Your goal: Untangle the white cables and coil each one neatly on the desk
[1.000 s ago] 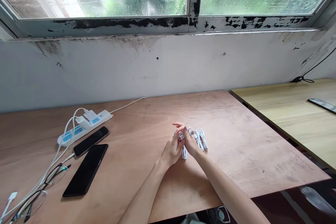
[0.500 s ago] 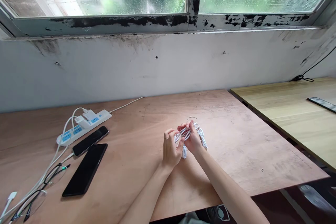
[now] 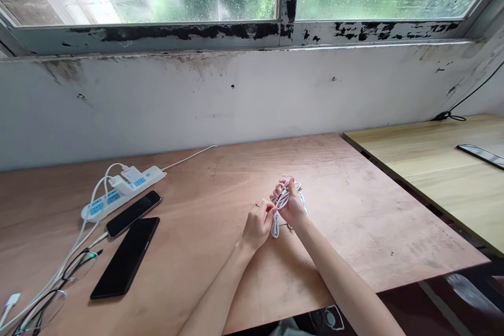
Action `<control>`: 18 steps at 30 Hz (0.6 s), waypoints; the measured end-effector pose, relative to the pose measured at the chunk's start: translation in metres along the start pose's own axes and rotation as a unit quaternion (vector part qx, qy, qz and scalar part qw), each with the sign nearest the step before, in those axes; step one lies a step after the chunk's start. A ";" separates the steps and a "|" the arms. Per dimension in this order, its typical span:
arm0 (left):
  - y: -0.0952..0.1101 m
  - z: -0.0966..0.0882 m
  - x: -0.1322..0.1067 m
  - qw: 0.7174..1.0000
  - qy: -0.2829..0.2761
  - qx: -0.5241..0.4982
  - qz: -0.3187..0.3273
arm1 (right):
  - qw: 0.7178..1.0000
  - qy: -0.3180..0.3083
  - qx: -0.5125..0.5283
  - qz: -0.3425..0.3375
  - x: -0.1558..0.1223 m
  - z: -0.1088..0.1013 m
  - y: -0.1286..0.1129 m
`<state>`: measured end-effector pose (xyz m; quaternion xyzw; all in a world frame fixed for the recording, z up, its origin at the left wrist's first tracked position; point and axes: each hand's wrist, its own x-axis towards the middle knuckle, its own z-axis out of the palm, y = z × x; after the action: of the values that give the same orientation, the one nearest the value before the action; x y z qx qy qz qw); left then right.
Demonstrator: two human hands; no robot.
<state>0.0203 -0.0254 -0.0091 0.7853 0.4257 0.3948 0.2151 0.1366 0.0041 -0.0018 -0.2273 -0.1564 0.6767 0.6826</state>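
A bundle of white cable point(image 3: 282, 200) is gathered in my right hand point(image 3: 294, 207), whose fingers and thumb are wrapped round the coils. My left hand point(image 3: 258, 224), with a ring on one finger, pinches the near left side of the same bundle between thumb and fingertips. One folded loop of the cable hangs below the two hands, close to the tabletop. Whether it touches the wood I cannot tell. Part of the coil lies hidden behind my right palm.
On the brown table point(image 3: 205, 268) at left are a white power strip point(image 3: 139, 193) with plugged-in chargers, two black phones, the nearer being this one point(image 3: 126, 260), and eyeglasses point(image 3: 74, 268) among white cords. A paler table point(image 3: 429, 152) adjoins at right.
My left hand has closed from spread fingers to a pinch on the cable and dropped slightly. The bundle looks more tightly gathered in my right hand.
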 end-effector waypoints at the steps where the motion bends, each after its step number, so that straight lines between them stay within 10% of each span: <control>1: 0.000 0.001 0.000 1.000 0.004 -0.022 -0.018 | 1.000 -0.002 -0.001 0.002 -0.001 0.000 0.001; 18: 0.001 0.001 -0.003 0.998 0.041 0.016 -0.034 | 0.980 0.000 -0.196 -0.030 -0.010 0.000 0.011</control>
<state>0.0204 -0.0282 -0.0103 0.7568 0.4670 0.4124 0.1976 0.1268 -0.0060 -0.0064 -0.3515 -0.2927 0.6124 0.6447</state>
